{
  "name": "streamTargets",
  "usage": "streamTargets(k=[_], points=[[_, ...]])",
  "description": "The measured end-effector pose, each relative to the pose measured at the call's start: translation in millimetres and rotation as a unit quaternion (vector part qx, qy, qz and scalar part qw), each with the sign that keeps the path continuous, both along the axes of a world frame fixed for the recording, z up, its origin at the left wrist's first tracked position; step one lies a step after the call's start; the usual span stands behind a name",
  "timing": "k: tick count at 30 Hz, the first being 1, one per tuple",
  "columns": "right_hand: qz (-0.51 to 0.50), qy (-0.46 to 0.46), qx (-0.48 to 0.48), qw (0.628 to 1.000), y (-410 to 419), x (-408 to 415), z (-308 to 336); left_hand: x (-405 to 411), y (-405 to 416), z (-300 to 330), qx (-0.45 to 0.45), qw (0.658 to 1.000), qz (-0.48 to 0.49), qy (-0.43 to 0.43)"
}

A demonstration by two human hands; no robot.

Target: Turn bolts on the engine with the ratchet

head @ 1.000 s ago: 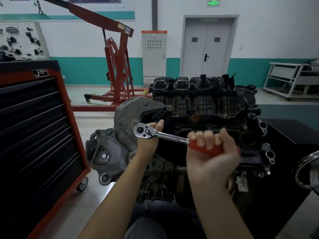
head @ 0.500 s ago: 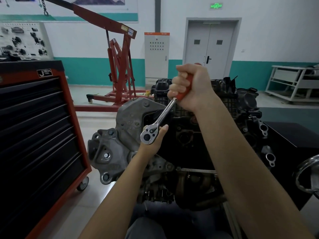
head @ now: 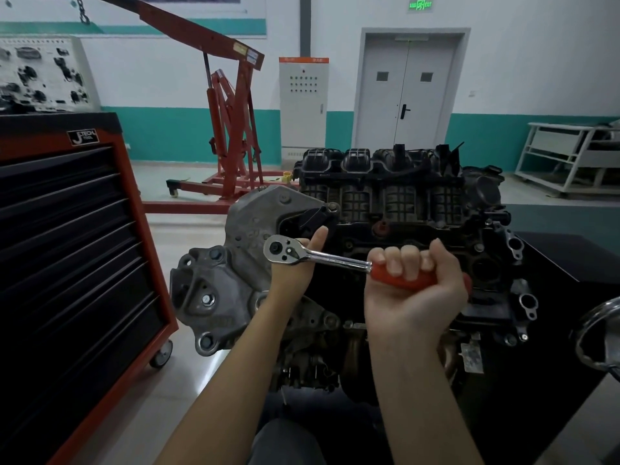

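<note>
Fingers (head: 407, 260) of the right hand (head: 414, 290) are curled tightly round the red handle of the ratchet wrench (head: 339, 261), thumb raised at the far end of the grip. The wrench head is backed by the left hand (head: 295, 263), whose thumb is stretched upward beside it; whether the hidden left fingers are clamped on the head or only laid behind it cannot be told. The tool is held in front of the engine (head: 402, 229), at about mid-height of the block. Its long axis is laid nearly level, slightly tilted, with the chrome head pointed left and a little up and the handle pointed right. Free room is seen below the forearms and to the left, where bare floor (head: 181, 239) is left between the engine's grey end casting (head: 235, 263) and the edge of the red tool cabinet (head: 67, 263). To the right, the black worktop (head: 570, 263) edge lies close behind the block. Farther off, a red engine hoist (head: 235, 129) is parked before the wall, with grey double doors (head: 407, 92) beyond.
</note>
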State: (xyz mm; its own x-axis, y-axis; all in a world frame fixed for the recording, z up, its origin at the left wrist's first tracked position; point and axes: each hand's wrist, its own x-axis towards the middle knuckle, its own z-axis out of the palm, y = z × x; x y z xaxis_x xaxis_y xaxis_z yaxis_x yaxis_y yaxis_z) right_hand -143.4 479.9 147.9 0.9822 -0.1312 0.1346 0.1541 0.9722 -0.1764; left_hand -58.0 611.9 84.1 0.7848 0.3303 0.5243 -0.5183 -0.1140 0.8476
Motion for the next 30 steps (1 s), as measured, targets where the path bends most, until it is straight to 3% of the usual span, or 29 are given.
streamTargets(k=[5,8,12,17,22,26,30], points=[[0.050,-0.081,-0.104,0.990,-4.8,24.8,30.6,6.8,4.3,-5.6,-0.004,0.999,0.039,-0.001],[0.112,-0.117,-0.210,0.964,1.5,46.7,61.6,3.2,1.1,-8.5,-0.051,0.999,-0.003,0.005],[0.183,-0.113,-0.301,0.929,15.4,65.1,89.2,-1.2,5.7,-3.6,-0.006,0.999,-0.024,0.020],[0.108,-0.075,-0.168,0.977,3.0,43.3,51.6,-0.9,5.8,-7.7,-0.048,0.998,-0.030,0.023],[0.008,-0.020,0.000,1.000,-8.3,-1.3,-2.9,-3.4,2.5,1.6,0.024,0.999,-0.012,-0.018],[0.000,-0.038,-0.013,0.999,-3.8,-10.8,-13.1,-0.9,2.2,0.2,0.021,0.999,-0.010,-0.021],[0.045,-0.066,-0.085,0.993,-10.4,16.6,20.5,6.4,4.8,-7.0,-0.007,1.000,-0.004,-0.004]])
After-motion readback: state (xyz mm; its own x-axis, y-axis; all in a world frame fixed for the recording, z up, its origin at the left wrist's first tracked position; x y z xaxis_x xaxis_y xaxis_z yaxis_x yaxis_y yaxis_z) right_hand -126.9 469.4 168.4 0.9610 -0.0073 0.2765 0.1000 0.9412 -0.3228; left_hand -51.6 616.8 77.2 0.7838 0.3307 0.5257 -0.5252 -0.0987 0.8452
